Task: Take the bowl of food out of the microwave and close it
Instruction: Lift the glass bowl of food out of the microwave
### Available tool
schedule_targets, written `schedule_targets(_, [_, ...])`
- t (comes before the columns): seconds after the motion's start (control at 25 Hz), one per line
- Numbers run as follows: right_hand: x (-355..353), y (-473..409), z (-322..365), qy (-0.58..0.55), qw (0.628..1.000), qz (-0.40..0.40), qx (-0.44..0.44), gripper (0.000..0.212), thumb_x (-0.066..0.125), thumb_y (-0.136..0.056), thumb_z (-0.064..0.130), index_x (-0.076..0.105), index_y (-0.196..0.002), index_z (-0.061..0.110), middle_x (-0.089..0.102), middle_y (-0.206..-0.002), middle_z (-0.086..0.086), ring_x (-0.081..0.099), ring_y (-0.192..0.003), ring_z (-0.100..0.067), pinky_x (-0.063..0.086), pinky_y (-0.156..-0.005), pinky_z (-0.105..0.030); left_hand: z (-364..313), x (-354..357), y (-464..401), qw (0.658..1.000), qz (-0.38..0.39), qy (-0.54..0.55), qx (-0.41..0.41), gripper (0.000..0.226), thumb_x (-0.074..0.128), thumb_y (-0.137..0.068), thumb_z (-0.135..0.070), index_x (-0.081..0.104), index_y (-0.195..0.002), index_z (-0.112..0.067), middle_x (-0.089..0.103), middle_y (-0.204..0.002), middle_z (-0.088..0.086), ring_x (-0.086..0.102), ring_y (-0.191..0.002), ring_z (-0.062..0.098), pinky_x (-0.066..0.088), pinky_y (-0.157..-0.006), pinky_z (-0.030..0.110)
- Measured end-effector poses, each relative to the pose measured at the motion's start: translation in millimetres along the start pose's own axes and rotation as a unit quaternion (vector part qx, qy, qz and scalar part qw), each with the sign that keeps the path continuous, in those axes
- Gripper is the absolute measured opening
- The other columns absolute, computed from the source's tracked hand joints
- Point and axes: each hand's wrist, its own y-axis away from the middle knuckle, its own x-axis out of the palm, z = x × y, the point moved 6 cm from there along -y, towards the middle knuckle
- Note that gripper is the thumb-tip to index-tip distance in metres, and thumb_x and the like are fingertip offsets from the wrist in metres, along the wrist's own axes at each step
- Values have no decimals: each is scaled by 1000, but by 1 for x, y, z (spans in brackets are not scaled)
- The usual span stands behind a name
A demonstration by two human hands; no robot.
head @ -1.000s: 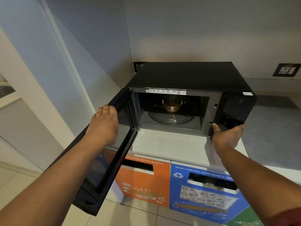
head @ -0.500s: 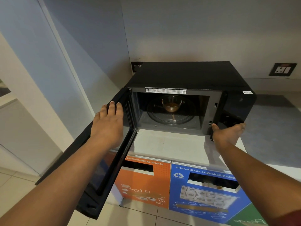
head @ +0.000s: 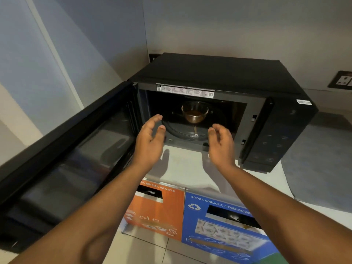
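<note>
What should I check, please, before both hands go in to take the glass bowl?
1. Microwave door swung fully open: ok.
2. Left hand empty, open: ok.
3. Right hand empty, open: ok.
4. Glass bowl upright on the turntable: ok.
5. Path to the bowl free of other things: ok.
6. Bowl cool enough to touch: cannot tell.

Glass bowl of brown food [head: 194,113] on round glass turntable [head: 187,130] inside black microwave oven [head: 219,77] | black microwave door [head: 72,149] swung open left | left hand [head: 150,136], right hand [head: 221,143] before opening, apart, touching nothing | microwave on pale countertop [head: 182,168], orange bin panel [head: 158,212] and blue bin panel [head: 219,221] below | wall socket [head: 342,81] behind right.
</note>
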Motion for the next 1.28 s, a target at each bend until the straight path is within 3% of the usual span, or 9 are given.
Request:
schedule_targets(0.08, [11, -17, -9, -79, 995, 4, 56, 37, 48, -104, 32, 59, -134, 14, 59, -133, -3, 55, -119, -15, 42, -102, -28, 24, 18, -17, 989, -34, 117, -85, 34, 48, -104, -18, 56, -137, -16, 57, -136, -4, 51, -129, 9, 39, -109, 22])
schedule_targets(0.2, [26, -42, -21, -184, 977, -19, 104, 24, 42, -106, 28, 64, -113, 20, 65, -108, -1, 58, -104, -12, 43, -93, -22, 58, 42, -55, 960, -73, 236, -135, 34, 44, -105, -17, 56, -137, -13, 59, -137, 0, 53, -129, 11, 34, -118, 31])
schedule_targets(0.32, [49, -79, -45, -207, 970, -50, 120, 32, 45, -100, 36, 61, -91, 10, 64, -98, -20, 59, -86, -24, 47, -88, -40, 92, 83, -102, 939, -60, 307, -142, 34, 46, -103, -18, 56, -135, -10, 60, -139, 7, 53, -133, 19, 32, -120, 37])
schedule_targets(0.44, [65, -102, -63, -218, 962, -75, 144, 37, 49, -87, 43, 61, -76, 10, 65, -85, -18, 60, -80, -31, 44, -76, -47, 113, 106, -139, 929, -70, 337, -136, 19, 51, -97, -21, 66, -108, -18, 68, -114, 4, 59, -119, 24, 34, -117, 47])
schedule_targets(0.56, [78, -128, -77, -256, 952, -67, 150, 33, 48, -99, 39, 67, -85, 17, 69, -88, -7, 64, -86, -22, 47, -79, -37, 138, 129, -173, 922, -82, 351, -139, 22, 59, -85, -25, 73, -98, -15, 73, -102, 7, 66, -108, 29, 44, -110, 51])
schedule_targets(0.76, [92, -156, -90, -293, 946, -57, 129, 25, 43, -105, 35, 57, -87, 25, 60, -79, 6, 60, -73, -6, 49, -71, -22, 132, 154, -193, 914, -53, 380, -133, 17, 54, -96, -15, 68, -88, -10, 67, -79, 7, 65, -77, 24, 56, -72, 36])
schedule_targets(0.92, [97, -171, -93, -305, 941, -79, 126, 30, 43, -105, 30, 57, -80, 21, 56, -70, 3, 58, -60, -6, 47, -62, -22, 135, 170, -202, 906, -20, 400, -140, 16, 51, -99, -19, 65, -96, -12, 65, -82, 6, 65, -83, 28, 57, -77, 39])
schedule_targets(1.04, [102, -178, -95, -296, 942, -90, 127, 35, 44, -104, 31, 58, -74, 20, 55, -71, -1, 56, -68, -17, 44, -68, -32, 136, 173, -207, 906, -24, 397, -144, 18, 51, -97, -17, 65, -88, -14, 64, -79, 6, 64, -77, 27, 55, -71, 37])
schedule_targets(1.28, [106, -169, -89, -295, 945, -50, 130, 25, 48, -102, 29, 68, -100, 14, 70, -92, -9, 69, -90, -28, 56, -78, -37, 127, 171, -197, 908, -24, 390, -152, 25, 51, -96, -10, 62, -74, -15, 61, -58, -1, 61, -49, 15, 51, -48, 24])
